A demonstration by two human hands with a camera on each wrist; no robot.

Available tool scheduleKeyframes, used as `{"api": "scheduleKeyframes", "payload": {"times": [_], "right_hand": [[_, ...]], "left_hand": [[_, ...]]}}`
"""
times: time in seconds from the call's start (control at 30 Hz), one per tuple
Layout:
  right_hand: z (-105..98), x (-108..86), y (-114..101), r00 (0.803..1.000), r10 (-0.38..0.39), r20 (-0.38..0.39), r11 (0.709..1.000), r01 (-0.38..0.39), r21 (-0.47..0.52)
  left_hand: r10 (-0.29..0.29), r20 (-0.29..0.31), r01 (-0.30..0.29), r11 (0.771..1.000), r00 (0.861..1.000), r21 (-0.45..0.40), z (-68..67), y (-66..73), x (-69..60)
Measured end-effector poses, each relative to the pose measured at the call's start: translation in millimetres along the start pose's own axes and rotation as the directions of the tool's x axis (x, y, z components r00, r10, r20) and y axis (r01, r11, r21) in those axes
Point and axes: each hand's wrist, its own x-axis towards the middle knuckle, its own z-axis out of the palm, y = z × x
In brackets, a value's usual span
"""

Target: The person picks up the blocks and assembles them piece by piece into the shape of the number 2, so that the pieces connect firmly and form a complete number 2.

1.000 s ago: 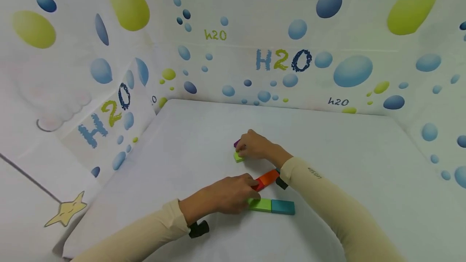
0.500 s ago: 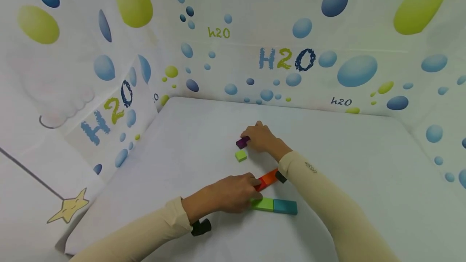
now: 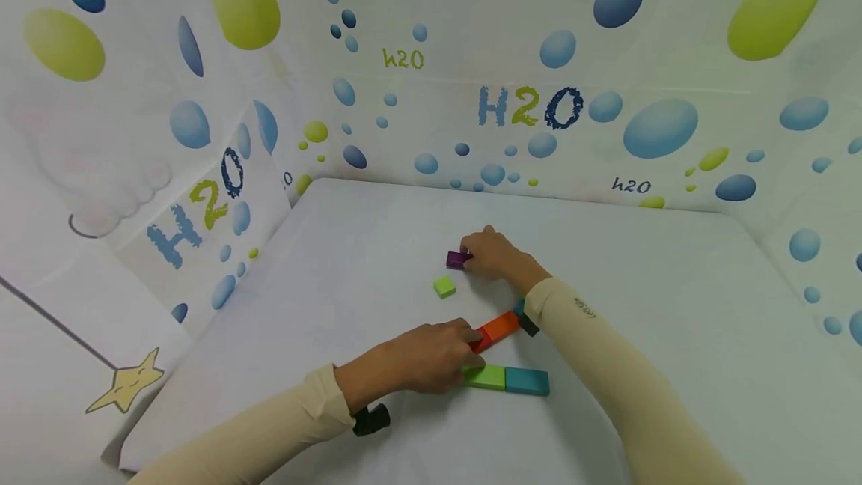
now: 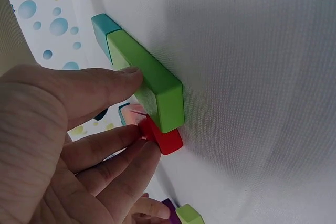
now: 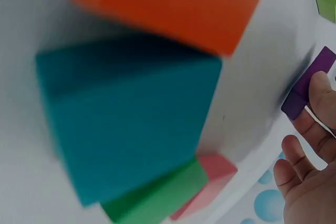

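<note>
My right hand (image 3: 494, 254) pinches a purple block (image 3: 456, 260) between thumb and forefinger at the far middle of the table, as the purple block (image 5: 310, 82) in the right wrist view also shows. Just nearer lies a small light green block (image 3: 444, 287). My left hand (image 3: 431, 358) touches two blocks with fairly straight fingers. Its thumb rests on a long green block (image 4: 144, 74); its fingertips touch a red block (image 4: 167, 139). A teal block (image 3: 527, 381) continues the green one. An orange block (image 3: 500, 328) continues the red one, with another teal block (image 5: 131, 114) beyond, partly hidden in the head view.
A white tabletop (image 3: 364, 245) carries the blocks. A white backdrop (image 3: 458, 21) with blue and green drops and H2O lettering stands behind and at the sides. A yellow star (image 3: 128, 380) decorates the left side. Green and pinkish blocks show behind the teal one in the right wrist view.
My right hand has moved off the light green block and slid the purple block slightly right, turning it. My left hand stays on the green and red blocks.
</note>
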Motion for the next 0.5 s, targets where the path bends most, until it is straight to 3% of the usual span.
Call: {"api": "scheduleKeyframes", "payload": {"times": [0.2, 0.5], "right_hand": [[-12.6, -10.6, 9.8, 1.000, 0.019, 0.006, 0.998, -0.020, 0.063], [-24.6, -25.0, 26.5, 0.999, 0.017, 0.041, 1.000, -0.017, -0.005]], "left_hand": [[-0.002, 0.008, 0.002, 1.000, 1.000, 0.000, -1.0, 0.3, 0.4], [-0.009, 0.019, 0.009, 1.000, 1.000, 0.006, -1.9, 1.1, 0.8]]}}
